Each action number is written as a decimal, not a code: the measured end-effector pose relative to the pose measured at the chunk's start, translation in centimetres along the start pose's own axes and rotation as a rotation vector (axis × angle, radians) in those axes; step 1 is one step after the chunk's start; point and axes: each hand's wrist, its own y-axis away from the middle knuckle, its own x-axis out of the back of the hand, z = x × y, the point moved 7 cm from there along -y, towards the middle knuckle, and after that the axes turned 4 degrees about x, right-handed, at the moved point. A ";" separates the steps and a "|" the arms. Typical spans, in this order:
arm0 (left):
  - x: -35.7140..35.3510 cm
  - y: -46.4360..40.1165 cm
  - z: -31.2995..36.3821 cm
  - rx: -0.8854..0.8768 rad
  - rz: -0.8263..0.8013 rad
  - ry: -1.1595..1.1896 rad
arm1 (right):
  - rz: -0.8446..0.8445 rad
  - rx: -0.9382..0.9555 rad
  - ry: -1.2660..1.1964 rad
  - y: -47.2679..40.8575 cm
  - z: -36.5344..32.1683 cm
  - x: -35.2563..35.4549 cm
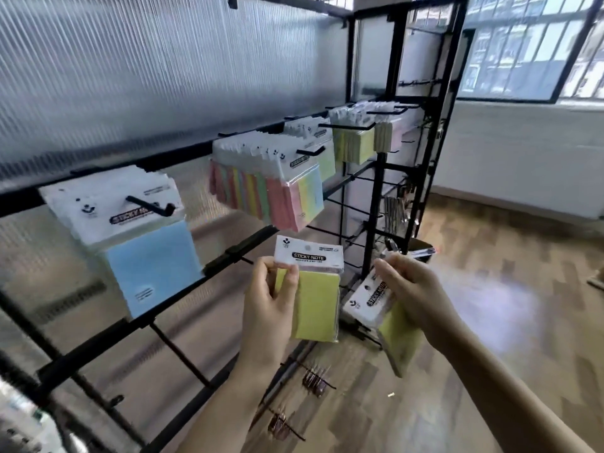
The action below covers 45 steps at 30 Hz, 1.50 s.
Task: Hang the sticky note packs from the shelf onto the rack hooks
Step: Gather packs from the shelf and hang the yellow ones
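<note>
1. Fingers (289,282) of our left hand (268,308) are pinching a yellow sticky note pack (315,305) by its left edge, thumb in front just under the white header card (309,256), the other fingers curling behind.
2. We are holding this pack upright, its long axis running up and down, header uppermost; the hang hole is too blurred to make out.
3. Our right hand (411,289) is gripping a small stack of packs (382,308) just right of the first, tilted with headers up-left and yellow bodies trailing down-right.
4. Up and right of the left fingertips, beyond the header, a hook of yellow-green packs (358,145) is hanging; its black hook (346,126) is pointing toward us.
5. We are judging the left hand nearer that hook, so the coming move is turning on lifting the header up and away until the hole meets the hook tip.
6. Up-left, blue packs (143,253) and mixed pastel packs (268,194) are filling other hooks.
</note>
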 end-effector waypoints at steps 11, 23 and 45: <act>-10.8 -7.1 1.4 -0.207 0.087 -0.105 | -0.242 0.165 -0.082 -10.1 2.8 4.9; -24.7 -14.6 1.9 -0.134 0.059 -0.114 | -0.297 0.230 -0.150 -22.3 5.9 14.1; -28.6 -30.8 4.7 -0.197 0.225 -0.059 | -0.138 0.305 -0.208 -38.9 6.5 15.0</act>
